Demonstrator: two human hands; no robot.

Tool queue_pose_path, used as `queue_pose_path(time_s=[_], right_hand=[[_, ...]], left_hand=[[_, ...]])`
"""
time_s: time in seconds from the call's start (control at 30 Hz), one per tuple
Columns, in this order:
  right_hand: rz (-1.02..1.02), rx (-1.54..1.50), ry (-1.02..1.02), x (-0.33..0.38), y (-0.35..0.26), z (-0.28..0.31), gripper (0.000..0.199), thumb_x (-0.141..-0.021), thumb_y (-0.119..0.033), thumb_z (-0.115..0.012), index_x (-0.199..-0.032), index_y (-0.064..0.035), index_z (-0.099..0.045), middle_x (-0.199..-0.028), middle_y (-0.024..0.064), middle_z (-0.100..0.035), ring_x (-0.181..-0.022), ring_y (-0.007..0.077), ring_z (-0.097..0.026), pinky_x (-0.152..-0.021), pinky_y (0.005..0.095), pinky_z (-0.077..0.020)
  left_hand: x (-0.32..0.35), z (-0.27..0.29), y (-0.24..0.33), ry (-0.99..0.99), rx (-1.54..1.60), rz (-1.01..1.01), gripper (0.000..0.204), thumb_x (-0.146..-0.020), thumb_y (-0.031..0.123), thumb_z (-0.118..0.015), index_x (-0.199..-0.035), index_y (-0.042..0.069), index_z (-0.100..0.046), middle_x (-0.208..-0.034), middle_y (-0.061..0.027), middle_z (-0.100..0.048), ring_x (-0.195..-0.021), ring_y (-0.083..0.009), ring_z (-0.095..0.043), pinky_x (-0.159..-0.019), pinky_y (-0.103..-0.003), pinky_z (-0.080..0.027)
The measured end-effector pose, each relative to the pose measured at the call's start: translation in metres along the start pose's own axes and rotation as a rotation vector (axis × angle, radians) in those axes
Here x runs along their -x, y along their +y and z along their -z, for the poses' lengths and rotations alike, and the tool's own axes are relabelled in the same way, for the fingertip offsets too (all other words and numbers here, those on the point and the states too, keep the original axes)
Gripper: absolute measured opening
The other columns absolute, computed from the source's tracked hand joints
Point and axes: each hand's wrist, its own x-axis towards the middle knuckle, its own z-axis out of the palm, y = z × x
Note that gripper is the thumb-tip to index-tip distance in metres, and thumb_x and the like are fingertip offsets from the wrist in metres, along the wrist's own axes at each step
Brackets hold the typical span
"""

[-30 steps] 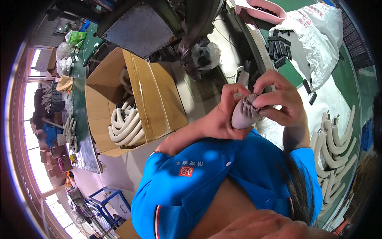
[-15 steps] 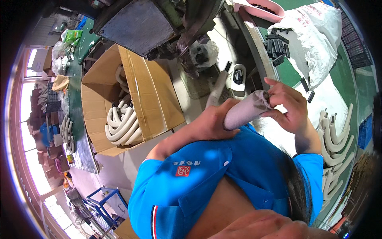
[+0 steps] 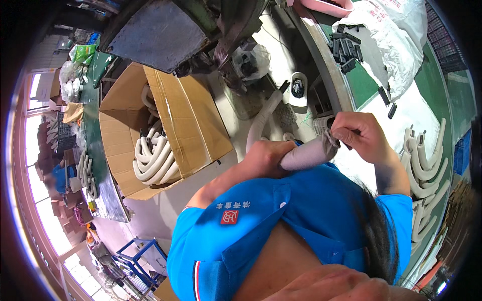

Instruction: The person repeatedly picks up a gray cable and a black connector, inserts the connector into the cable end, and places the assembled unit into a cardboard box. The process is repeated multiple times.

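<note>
My left hand (image 3: pixel 268 156) is closed round a pale, fabric-covered curved tube (image 3: pixel 309 154) held in front of my chest. Another length of the same kind of tube, with a black tip, rises beyond that hand; whether it is one piece with the held part I cannot tell. At the tube's near right end the fabric is gathered and wrinkled. There my right hand (image 3: pixel 362 136) pinches the fabric edge between thumb and curled fingers. Beside the pinch a ribbed, light-coloured end with a dark opening shows.
At left stands an open cardboard box (image 3: pixel 193 125) of curved pale tubes. A machine with a flat metal plate (image 3: pixel 158 37) is ahead. On the green table at right lie black plastic pieces (image 3: pixel 346 50), a white sack (image 3: pixel 396 50) and more curved tubes (image 3: pixel 424 170). A white container (image 3: pixel 298 93) holds black parts.
My right hand has gone from loosely spread fingers to a tight pinch at the fabric end. The tube's right end has shifted slightly down, and a ribbed end now shows beside it.
</note>
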Motion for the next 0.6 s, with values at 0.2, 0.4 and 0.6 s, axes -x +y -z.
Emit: queue_pose_path(time_s=[0.2, 0.4, 0.6], right_hand=[[0.077, -0.019, 0.002, 0.003, 0.022, -0.008, 0.012, -0.082, -0.012, -0.065, -0.087, -0.0018, -0.061, -0.080, 0.0046, -0.057, -0.067, 0.0131, -0.056, -0.061, 0.0254, -0.0446], [-0.071, 0.037, -0.231, -0.006, 0.015, -0.007, 0.015, -0.074, -0.011, -0.066, -0.086, -0.0022, -0.062, -0.076, 0.0055, -0.058, -0.065, 0.0119, -0.055, -0.059, 0.0252, -0.0449], [0.085, 0.355, -0.267, -0.008, 0.022, -0.021, 0.013, -0.081, -0.014, -0.060, -0.085, -0.0020, -0.058, -0.077, 0.0176, -0.060, -0.075, 0.0370, -0.059, -0.064, 0.0416, -0.0466]], left_hand=[[0.007, -0.007, 0.002, 0.045, -0.060, 0.102, 0.028, -0.064, 0.018, -0.072, -0.087, 0.011, -0.057, -0.074, -0.0106, -0.063, -0.071, -0.0326, -0.063, -0.060, -0.041, -0.049], [0.007, -0.009, 0.001, -0.051, -0.050, 0.112, 0.028, -0.064, 0.017, -0.072, -0.087, 0.012, -0.057, -0.076, -0.0110, -0.063, -0.073, -0.0334, -0.063, -0.062, -0.042, -0.049], [0.014, -0.009, 0.000, -0.090, -0.084, 0.224, 0.029, -0.063, 0.016, -0.071, -0.088, 0.012, -0.057, -0.080, -0.0102, -0.063, -0.079, -0.0338, -0.062, -0.065, -0.042, -0.049]])
